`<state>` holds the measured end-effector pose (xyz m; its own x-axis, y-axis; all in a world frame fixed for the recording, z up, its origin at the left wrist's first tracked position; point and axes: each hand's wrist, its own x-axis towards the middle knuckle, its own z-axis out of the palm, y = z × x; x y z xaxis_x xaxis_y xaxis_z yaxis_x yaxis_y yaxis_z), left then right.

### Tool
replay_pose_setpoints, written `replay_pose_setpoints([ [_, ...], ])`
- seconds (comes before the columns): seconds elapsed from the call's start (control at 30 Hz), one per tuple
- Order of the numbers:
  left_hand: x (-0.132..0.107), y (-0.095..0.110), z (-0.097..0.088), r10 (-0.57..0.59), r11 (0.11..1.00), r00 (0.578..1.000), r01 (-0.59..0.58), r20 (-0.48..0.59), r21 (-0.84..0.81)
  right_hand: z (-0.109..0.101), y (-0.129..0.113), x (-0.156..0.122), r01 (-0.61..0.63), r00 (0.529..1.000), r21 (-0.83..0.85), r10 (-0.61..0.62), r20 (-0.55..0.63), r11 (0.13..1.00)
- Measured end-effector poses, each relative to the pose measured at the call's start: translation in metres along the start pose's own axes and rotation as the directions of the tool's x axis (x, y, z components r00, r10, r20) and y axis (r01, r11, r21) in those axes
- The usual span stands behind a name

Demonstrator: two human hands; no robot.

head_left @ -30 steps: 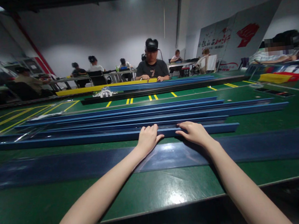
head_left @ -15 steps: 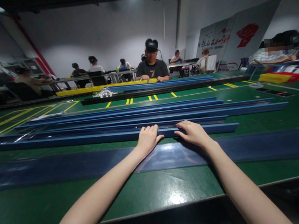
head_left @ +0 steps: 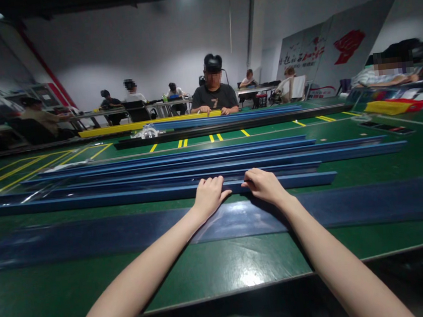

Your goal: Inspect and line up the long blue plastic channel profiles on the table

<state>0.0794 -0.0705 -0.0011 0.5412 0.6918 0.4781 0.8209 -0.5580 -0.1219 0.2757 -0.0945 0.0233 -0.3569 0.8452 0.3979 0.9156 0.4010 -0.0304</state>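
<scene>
A long blue plastic channel strip (head_left: 296, 181) lies crosswise before me, its near wall upright. My left hand (head_left: 209, 193) grips that wall near the middle, fingers over the top edge and thumb spread along the near side. A short gap to the right, my right hand (head_left: 264, 184) is closed on the same wall, with curled fingers and thumb at its top edge; the fingertips are partly hidden. Between my forearms and the strip, a flat, glossy, clear bluish plastic sheet (head_left: 358, 206) stretches across the green table (head_left: 222, 272).
Several more blue channel strips (head_left: 368, 150) lie parallel behind. Farther back are a black strip (head_left: 268, 121), a yellow strip (head_left: 115, 129) and a clear plastic bundle (head_left: 147, 132). A person (head_left: 214, 98) sits opposite. A phone (head_left: 388, 127) lies at the right.
My right hand has slid a little to the left along the strip, and its fingers have curled closed. My left hand stays in place.
</scene>
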Motion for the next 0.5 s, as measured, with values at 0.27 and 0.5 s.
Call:
replay_pose_setpoints([
  [0.27,-0.001,0.0,-0.002,0.036,0.999,0.999,-0.036,-0.018,0.001,-0.001,0.005,0.0,-0.003,1.0,-0.018,0.003,0.01,1.0],
  [0.5,-0.001,0.0,-0.001,0.059,0.998,0.996,-0.059,-0.064,0.003,-0.01,0.021,-0.01,-0.067,0.998,-0.057,0.067,-0.005,0.996],
])
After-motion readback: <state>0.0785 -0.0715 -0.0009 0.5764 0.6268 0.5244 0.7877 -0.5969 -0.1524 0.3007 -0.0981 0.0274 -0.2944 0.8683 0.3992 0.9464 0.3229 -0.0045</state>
